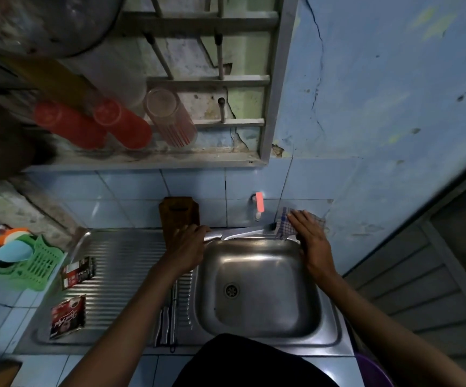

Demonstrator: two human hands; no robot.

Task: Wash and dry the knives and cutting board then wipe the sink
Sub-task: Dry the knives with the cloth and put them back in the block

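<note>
Stainless sink (257,328), basin dry-looking. Right hand (311,241) lies flat on a checked cloth (286,224) at the rear right rim. Left hand (188,247) grips a knife (215,236) on the rear rim, beside the wooden cutting board (178,216) leaning against the tiles. More knives (167,322) lie on the drainboard.

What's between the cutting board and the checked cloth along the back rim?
The tap on the tiled wall, above the bare steel sink rim, in the head view.

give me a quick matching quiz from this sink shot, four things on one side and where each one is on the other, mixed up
Things:
1. cutting board
2. checked cloth
3. knives
4. green basket

Places:
A. under the right hand, at the sink's back right corner
B. lying on the ribbed drainboard
C. upright against the tiled wall
D. on the counter, left of the drainboard

Pairs: 1-C, 2-A, 3-B, 4-D
</note>
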